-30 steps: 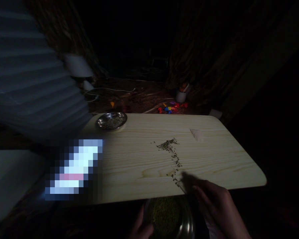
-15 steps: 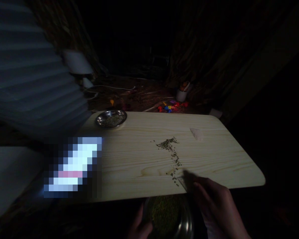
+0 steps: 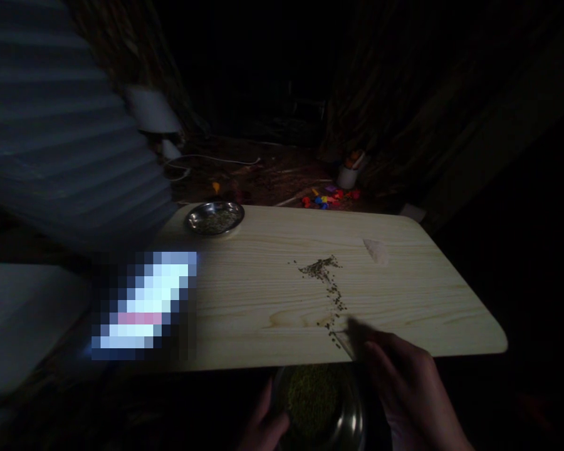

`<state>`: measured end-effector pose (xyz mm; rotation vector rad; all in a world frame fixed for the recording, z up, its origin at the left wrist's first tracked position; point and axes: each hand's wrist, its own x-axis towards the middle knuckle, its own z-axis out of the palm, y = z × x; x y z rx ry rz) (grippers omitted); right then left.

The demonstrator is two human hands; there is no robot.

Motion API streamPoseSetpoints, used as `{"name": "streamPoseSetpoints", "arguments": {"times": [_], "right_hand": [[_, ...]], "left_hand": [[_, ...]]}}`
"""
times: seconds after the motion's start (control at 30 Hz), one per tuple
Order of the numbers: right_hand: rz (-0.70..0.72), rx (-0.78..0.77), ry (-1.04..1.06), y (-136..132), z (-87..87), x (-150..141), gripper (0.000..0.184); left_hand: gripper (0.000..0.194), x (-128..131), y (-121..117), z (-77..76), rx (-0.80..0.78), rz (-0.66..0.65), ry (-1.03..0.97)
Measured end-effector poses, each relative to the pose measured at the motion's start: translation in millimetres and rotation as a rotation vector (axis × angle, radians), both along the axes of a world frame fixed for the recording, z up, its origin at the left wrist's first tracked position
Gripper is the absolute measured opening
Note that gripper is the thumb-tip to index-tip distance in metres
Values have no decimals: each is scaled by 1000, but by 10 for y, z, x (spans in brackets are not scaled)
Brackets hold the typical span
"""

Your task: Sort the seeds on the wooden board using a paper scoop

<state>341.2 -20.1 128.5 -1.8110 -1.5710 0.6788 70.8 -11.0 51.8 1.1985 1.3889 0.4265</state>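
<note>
My left hand (image 3: 266, 423) grips the left side of a metal bowl (image 3: 355, 413), held just below the table's near edge. Green beans or seeds (image 3: 313, 401), too small and dim to name surely, fill much of it. In my right hand (image 3: 404, 376), closed fingers pinch a thin pale card-like piece (image 3: 344, 343); its tip touches the tabletop beside the near end of a trail of small dark green grains (image 3: 331, 297). That trail runs back to a looser heap (image 3: 320, 268) at mid-table. Most of the right fingers are in shadow.
On the light wooden table (image 3: 244, 288), a shallow metal dish (image 3: 216, 219) with grains stands far left and a pale triangular scrap (image 3: 375, 250) lies right. A pixelated bright screen (image 3: 145, 304) is at left. Beyond are colourful small pieces (image 3: 331, 199) and a white pot (image 3: 346, 177).
The view has shifted slightly, moving the table and dish a little right and up in the picture. Both hands keep their holds; the grain trail looks nearly the same.
</note>
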Motion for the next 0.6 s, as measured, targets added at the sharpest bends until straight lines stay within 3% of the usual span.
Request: {"name": "streamPoseSetpoints", "arguments": {"times": [0.2, 0.6], "right_hand": [[9, -3, 6, 17, 17, -27, 28], [17, 2, 5, 16, 39, -44, 27]], "left_hand": [[57, 42, 56, 254, 97, -26, 181], [64, 45, 40, 185, 14, -114, 149]]}}
